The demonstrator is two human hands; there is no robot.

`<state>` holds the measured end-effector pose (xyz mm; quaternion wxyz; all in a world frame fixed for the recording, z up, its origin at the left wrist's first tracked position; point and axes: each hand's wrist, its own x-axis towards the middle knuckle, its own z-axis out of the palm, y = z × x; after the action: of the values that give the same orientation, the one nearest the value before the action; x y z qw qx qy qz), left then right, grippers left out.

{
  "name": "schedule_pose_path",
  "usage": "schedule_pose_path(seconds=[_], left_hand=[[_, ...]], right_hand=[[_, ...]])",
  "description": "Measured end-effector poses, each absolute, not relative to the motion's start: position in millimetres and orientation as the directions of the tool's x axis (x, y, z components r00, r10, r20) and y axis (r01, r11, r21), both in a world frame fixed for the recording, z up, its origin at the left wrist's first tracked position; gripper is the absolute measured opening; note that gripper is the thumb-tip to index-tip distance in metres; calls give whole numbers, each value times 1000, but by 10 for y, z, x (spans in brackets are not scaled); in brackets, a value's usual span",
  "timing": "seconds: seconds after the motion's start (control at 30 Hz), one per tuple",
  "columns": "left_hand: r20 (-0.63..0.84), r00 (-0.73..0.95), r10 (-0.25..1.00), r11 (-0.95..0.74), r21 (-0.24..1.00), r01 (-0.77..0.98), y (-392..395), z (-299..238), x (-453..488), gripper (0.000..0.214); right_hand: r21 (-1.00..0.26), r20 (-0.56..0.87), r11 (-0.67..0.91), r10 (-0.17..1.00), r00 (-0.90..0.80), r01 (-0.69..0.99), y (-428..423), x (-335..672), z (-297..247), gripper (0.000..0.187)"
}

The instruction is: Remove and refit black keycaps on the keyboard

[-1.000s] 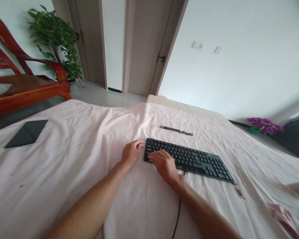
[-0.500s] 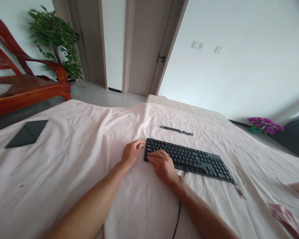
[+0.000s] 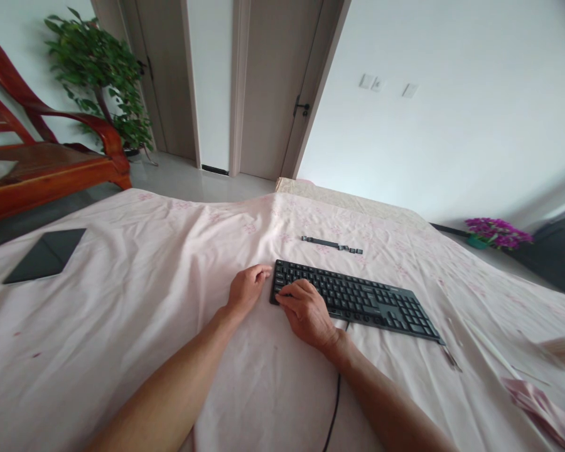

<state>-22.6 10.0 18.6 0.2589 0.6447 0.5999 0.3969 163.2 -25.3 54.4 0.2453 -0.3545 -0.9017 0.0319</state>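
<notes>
A black keyboard (image 3: 362,300) lies on a pale pink sheet (image 3: 145,301) with its cable (image 3: 332,414) trailing toward me. My left hand (image 3: 245,290) rests on the sheet, fingers curled against the keyboard's left end. My right hand (image 3: 306,312) lies over the keyboard's near-left corner, fingers bent down onto the keys there; whatever they pinch is too small to make out. A black strip of joined keycaps (image 3: 332,245) lies just beyond the keyboard.
A dark tablet (image 3: 44,254) lies far left on the sheet. Thin sticks (image 3: 492,351) and pink paper (image 3: 541,405) lie at the right. Beyond the bed are a red wooden chair (image 3: 42,157), a potted plant (image 3: 101,69), doors and purple flowers (image 3: 496,232).
My right hand has slid a little left along the keyboard's near edge toward its corner. The view shifted slightly; my left hand stays put.
</notes>
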Motion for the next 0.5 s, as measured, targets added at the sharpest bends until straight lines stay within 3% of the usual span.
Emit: schedule_pose_path(seconds=[0.33,0.5], left_hand=[[229,-16,973,-174,784,595,75,197,-217,28],[242,2,970,-196,779,596,60,217,-208,28]], right_hand=[[-187,376,738,664,-646,649,-274,1634,580,22],[-225,391,732,672,-628,643,-278,1650,581,22]])
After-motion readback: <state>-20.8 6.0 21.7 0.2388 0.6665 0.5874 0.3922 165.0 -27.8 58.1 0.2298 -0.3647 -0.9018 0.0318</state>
